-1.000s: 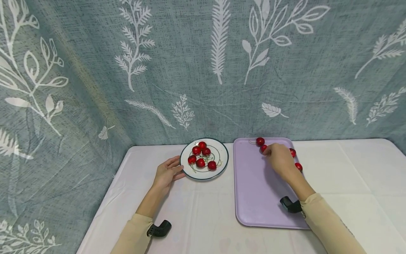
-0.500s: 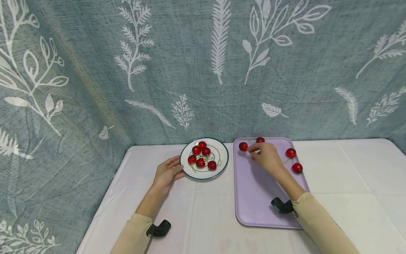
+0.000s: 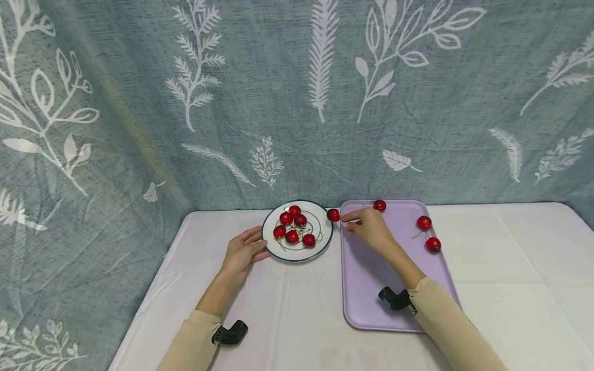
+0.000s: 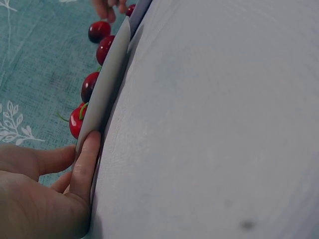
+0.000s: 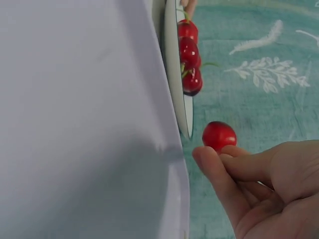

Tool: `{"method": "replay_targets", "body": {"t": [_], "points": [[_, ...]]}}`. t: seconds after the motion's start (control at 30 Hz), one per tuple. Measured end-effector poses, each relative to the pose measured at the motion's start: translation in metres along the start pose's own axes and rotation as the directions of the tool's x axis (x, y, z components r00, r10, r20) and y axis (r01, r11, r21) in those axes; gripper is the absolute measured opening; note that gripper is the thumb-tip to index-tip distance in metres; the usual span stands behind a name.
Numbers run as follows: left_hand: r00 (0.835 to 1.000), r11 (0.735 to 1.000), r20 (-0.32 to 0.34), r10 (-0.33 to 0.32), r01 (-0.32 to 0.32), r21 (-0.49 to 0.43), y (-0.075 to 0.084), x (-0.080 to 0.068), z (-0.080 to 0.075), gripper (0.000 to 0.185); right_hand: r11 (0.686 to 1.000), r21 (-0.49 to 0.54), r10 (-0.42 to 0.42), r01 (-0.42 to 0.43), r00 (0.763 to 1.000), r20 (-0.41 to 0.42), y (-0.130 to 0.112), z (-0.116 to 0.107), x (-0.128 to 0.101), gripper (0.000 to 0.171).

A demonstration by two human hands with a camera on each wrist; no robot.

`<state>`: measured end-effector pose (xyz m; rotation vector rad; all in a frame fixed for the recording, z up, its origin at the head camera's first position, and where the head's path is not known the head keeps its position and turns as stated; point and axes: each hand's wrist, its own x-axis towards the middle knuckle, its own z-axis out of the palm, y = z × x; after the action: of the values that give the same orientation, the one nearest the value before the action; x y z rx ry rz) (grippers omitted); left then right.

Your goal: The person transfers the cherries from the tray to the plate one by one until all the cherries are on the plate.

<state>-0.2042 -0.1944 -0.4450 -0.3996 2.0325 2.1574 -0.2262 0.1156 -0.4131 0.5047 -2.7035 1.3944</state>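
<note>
In the head view my left hand [image 3: 242, 252] holds the left rim of a white plate [image 3: 297, 254] with a dark blue edge, thumb at the rim. Several red cherries [image 3: 292, 236] with green stems lie on the plate. My right hand [image 3: 371, 226] pinches a single cherry [image 3: 333, 215] at the fingertips, above the gap between the plate's right rim and the tray. In the right wrist view this cherry [image 5: 219, 136] is lifted just beyond the thumb and index fingertips; its stem is hidden there. The left wrist view shows the fingers [image 4: 85, 167] against the plate's side.
A lilac tray [image 3: 380, 288] lies right of the plate, under my right forearm. One cherry [image 3: 379, 205] sits by its back edge, and two cherries [image 3: 424, 222] with stems lie at its right edge. A patterned teal cloth [image 3: 297, 103] hangs behind the table.
My right hand has picked up a cherry from the tray's back and carried it left to the plate's right rim. My left hand stays on the plate.
</note>
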Motion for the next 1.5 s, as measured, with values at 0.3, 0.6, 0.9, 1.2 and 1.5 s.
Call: {"method": "replay_targets", "body": {"t": [0.3,0.6,0.9,1.2,1.5], "points": [[1.000,1.000,-0.002,-0.011,0.011,-0.003,0.001,-0.001,-0.002,0.051,0.994,0.096,0.042,-0.048,0.997,0.062,-0.013,0.019,0.010,0.012],[1.000,1.000,0.011,-0.008,0.008,0.004,0.002,0.001,-0.001,0.051,0.992,0.117,0.027,-0.035,0.997,0.071,-0.014,0.032,0.014,0.012],[1.000,1.000,0.026,0.011,-0.011,0.004,0.002,0.001,-0.001,0.051,0.954,0.254,0.147,-0.161,0.986,0.071,-0.013,0.033,0.018,0.013],[1.000,1.000,0.011,0.008,-0.008,0.002,0.001,0.000,0.000,0.051,0.937,0.267,0.195,-0.223,0.972,0.127,-0.012,0.040,0.019,0.014],[1.000,1.000,0.006,0.019,-0.019,-0.011,0.002,-0.003,0.001,0.051,0.915,0.261,0.284,-0.306,0.951,0.119,-0.014,0.042,0.019,0.020]]}}
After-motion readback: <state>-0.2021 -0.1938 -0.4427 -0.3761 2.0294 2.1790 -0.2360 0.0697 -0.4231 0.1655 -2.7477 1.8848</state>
